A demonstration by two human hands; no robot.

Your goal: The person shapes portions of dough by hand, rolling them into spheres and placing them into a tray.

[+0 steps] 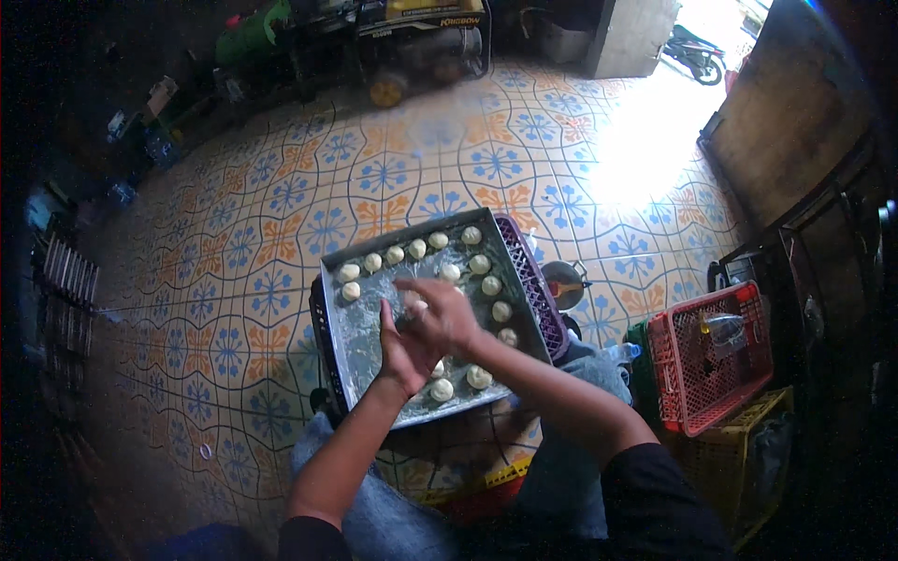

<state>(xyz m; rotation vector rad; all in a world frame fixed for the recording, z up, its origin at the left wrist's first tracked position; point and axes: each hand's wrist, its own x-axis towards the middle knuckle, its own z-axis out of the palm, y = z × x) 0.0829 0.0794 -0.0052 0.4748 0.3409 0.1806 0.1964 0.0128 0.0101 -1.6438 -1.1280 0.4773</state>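
Above a square metal tray (437,408) my two hands come together. My left hand (404,359) is cupped with its thumb raised, and a pale dough ball (417,308) shows between it and my right hand (443,321). The right hand lies over the ball, its fingers somewhat smeared by motion. Round dough balls (471,236) line the far and right sides of the tray, with a few at the left and near edges. Whitish smears coat the tray's bottom. My hands hide part of the middle.
The tray rests on a dark purple crate (533,285) before my knees. At right stand a red crate (666,374), a yellow crate (748,449) and a clear bottle (622,352). A metal pot (568,297) sits on the patterned tile floor (374,173). A generator (426,56) stands at the back.
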